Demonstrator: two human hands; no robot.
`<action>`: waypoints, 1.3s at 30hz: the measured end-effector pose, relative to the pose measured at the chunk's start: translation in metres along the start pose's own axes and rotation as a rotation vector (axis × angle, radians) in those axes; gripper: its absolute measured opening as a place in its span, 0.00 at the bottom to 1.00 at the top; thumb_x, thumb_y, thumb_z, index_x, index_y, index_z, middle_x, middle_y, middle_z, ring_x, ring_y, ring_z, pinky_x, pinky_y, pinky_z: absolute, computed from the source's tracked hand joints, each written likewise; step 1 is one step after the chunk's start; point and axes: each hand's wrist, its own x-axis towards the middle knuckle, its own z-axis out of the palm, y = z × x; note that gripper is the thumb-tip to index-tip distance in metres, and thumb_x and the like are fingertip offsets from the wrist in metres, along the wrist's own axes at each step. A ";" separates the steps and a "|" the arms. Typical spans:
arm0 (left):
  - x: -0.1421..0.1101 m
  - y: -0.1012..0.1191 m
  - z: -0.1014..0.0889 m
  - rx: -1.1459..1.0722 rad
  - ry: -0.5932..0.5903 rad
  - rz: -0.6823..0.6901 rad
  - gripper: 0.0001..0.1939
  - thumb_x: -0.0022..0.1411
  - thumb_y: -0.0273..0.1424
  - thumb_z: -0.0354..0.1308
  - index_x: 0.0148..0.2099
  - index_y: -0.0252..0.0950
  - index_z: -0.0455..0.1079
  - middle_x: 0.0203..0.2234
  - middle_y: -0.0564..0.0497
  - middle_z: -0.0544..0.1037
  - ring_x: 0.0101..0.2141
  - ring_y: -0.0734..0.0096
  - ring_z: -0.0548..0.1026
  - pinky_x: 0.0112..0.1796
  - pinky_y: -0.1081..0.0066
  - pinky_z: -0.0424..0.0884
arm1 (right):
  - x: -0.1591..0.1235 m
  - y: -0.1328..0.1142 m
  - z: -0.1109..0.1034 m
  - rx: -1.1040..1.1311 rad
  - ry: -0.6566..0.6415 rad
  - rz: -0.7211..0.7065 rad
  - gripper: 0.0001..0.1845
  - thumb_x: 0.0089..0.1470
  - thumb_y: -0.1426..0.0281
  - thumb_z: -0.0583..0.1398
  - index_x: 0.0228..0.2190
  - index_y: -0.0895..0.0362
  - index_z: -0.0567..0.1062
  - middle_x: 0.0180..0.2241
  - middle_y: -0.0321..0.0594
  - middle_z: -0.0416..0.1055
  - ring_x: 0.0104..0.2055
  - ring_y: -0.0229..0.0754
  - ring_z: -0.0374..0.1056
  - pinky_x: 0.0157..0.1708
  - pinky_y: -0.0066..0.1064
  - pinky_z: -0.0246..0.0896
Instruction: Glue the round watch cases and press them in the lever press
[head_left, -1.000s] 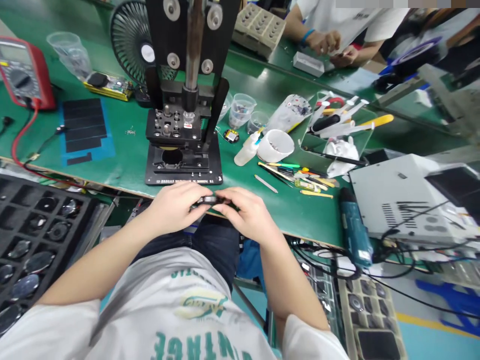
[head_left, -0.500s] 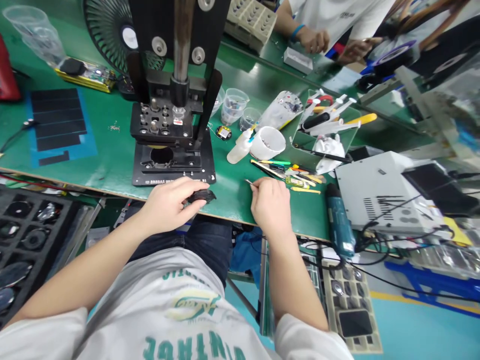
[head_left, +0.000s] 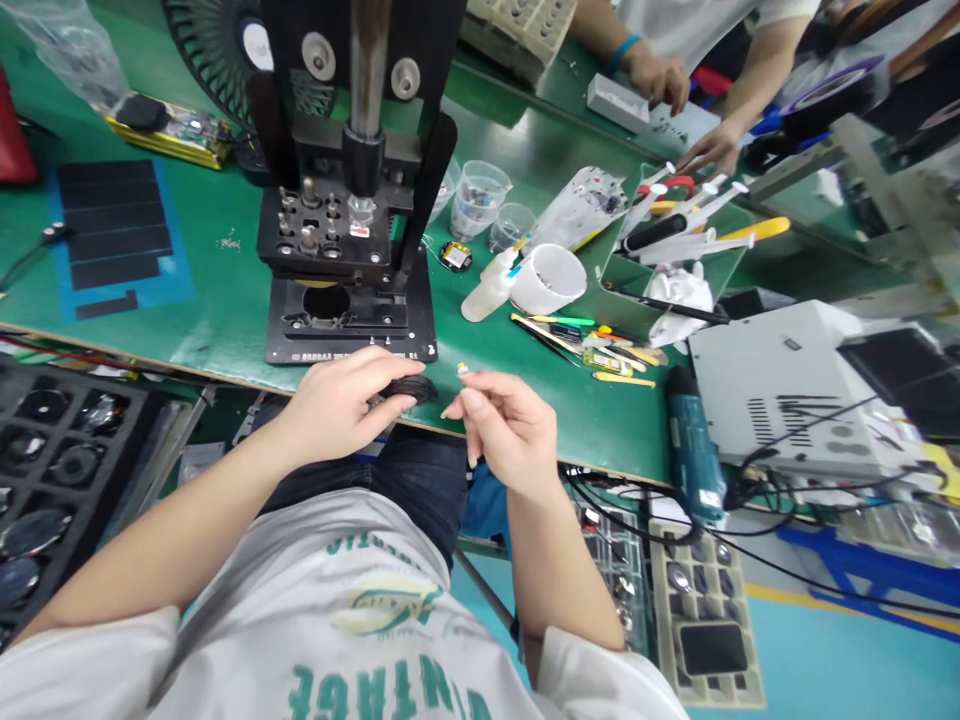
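Note:
My left hand (head_left: 341, 405) is closed on a rounded black part (head_left: 409, 388), pinched between thumb and fingers at the bench's front edge. Its exact kind is unclear. To the right, my right hand (head_left: 512, 425) pinches a tiny white-and-yellow piece (head_left: 462, 369) at the fingertips; it is too small to name. A narrow gap lies between the black part and my right fingers. Just behind my left hand stands a black press (head_left: 365, 150), with a round hole in its base plate (head_left: 405, 345).
Right of the press are a white bottle (head_left: 487, 298), a white cup (head_left: 550, 283), several picks and tools (head_left: 581, 340) and a holder of syringes (head_left: 675, 225). A teal heat gun (head_left: 694, 440) hangs by a grey machine (head_left: 772, 390). Opposite, a co-worker's hands (head_left: 660, 80) are busy.
My right hand has moved left from beside the tools towards the black part, turning its fingers upward with the tiny piece. My left hand stays nearly in place.

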 end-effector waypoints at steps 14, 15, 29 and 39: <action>-0.001 -0.002 0.001 0.008 -0.009 0.010 0.16 0.76 0.35 0.59 0.61 0.38 0.75 0.51 0.47 0.83 0.36 0.72 0.82 0.37 0.73 0.77 | 0.014 -0.006 0.008 -0.408 0.054 -0.282 0.04 0.64 0.67 0.70 0.41 0.48 0.88 0.40 0.39 0.84 0.44 0.44 0.81 0.46 0.38 0.80; -0.001 -0.002 0.001 0.005 -0.010 0.014 0.16 0.76 0.35 0.59 0.61 0.37 0.75 0.51 0.47 0.83 0.36 0.72 0.82 0.37 0.73 0.77 | 0.015 -0.004 0.010 -0.372 0.065 -0.258 0.03 0.65 0.67 0.70 0.40 0.48 0.87 0.40 0.39 0.85 0.44 0.44 0.81 0.48 0.38 0.80; -0.001 -0.003 0.000 -0.014 -0.036 -0.007 0.15 0.76 0.36 0.59 0.60 0.40 0.75 0.50 0.48 0.83 0.38 0.70 0.83 0.38 0.72 0.77 | 0.016 0.001 0.013 -0.367 0.058 -0.134 0.05 0.64 0.64 0.70 0.37 0.50 0.82 0.40 0.37 0.85 0.43 0.44 0.82 0.49 0.38 0.78; 0.000 -0.002 0.000 0.023 -0.023 0.019 0.15 0.77 0.35 0.58 0.61 0.38 0.73 0.50 0.48 0.82 0.37 0.71 0.83 0.36 0.73 0.77 | 0.016 0.000 0.014 -0.560 0.012 -0.277 0.01 0.66 0.68 0.68 0.41 0.50 0.82 0.41 0.37 0.86 0.42 0.44 0.83 0.48 0.37 0.78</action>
